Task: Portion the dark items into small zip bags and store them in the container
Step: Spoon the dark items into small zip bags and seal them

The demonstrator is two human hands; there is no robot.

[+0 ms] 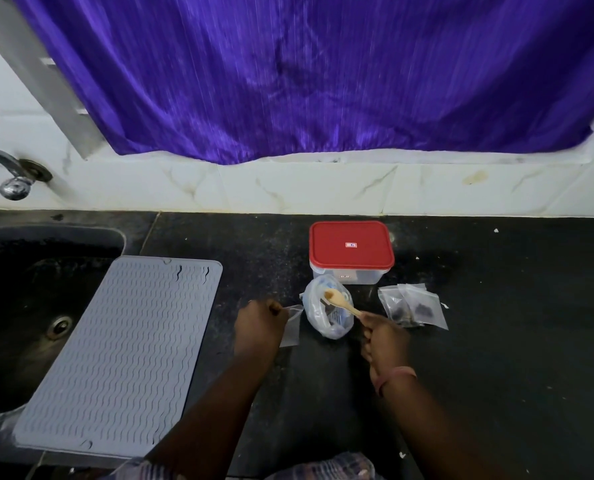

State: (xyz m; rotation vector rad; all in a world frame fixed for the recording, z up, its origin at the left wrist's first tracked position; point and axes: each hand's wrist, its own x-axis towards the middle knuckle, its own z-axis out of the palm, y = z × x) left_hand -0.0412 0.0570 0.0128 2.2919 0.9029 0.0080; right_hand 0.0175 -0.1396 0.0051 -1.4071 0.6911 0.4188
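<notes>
Head view surface: black speckled tabletop [496, 341], purple curtain [306, 74] behind.
Left edge: sink [28, 271], grey mat [122, 355].
Left hand [259, 327]: pinches small zip bag [292, 323].
Right hand [385, 337]: grips wooden spoon [342, 301].

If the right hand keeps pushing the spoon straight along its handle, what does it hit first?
Probably the open plastic bag: the right hand holds the wooden spoon aimed up-left, its bowl already at the bag's mouth. Beyond that stands the red-lidded container. Depth is unclear.

Black counter [496, 358], grey mat [122, 355], lidded container [351, 252], plastic bags [413, 304]
</notes>
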